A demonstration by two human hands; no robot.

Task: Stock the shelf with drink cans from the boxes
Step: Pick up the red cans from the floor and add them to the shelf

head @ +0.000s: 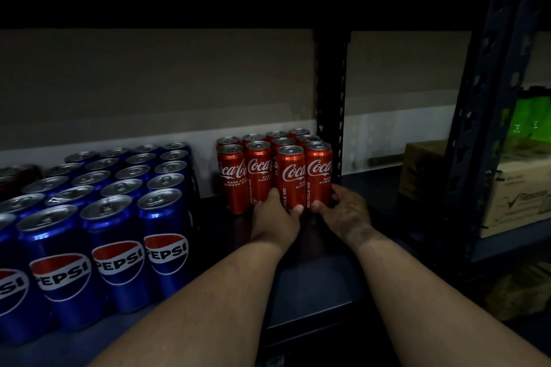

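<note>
Left hand: my left hand [275, 214] is wrapped round the foot of the third front Coke can [290, 177], thumb on its lower front, fingers curled behind on its left.
Right hand: my right hand [343, 211] grips the foot of the end Coke can [318, 174], thumb on its front, fingers round its right side.
Held cans: both upright on the shelf [316, 274], side by side and touching, at the right of the front row.
Coke block [262, 158]: red cans in rows, upright, set deep on the shelf just left of the black post [331, 104].
Pepsi block [113, 211]: blue cans in tight rows on the left, reaching the shelf front; I see a gap between them and the Cokes.
Boxes [512, 188]: brown cartons on the next rack to the right, well apart from my hands.
</note>
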